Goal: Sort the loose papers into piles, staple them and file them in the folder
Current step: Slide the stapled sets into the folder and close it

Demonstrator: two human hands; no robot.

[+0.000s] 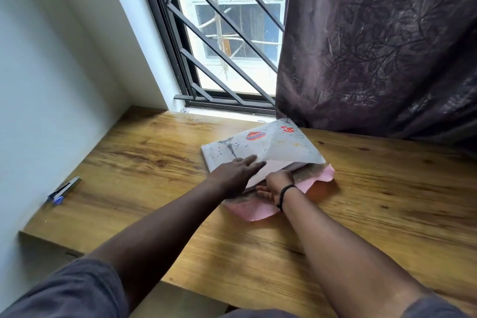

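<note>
Folder (263, 148) near worktop (129, 163) far edge by curtain, left hand (236, 175) flat w/ fingers straight on cover, right hand (277, 186) half inside mouth, grip hidden, w/ white papers (258, 170) — risk: sheets snagging, pink flap (260, 210) creasing.

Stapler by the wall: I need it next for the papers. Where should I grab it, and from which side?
Likely take the stapler across its long body, coming from above and the right; the wall blocks its left side.
</note>
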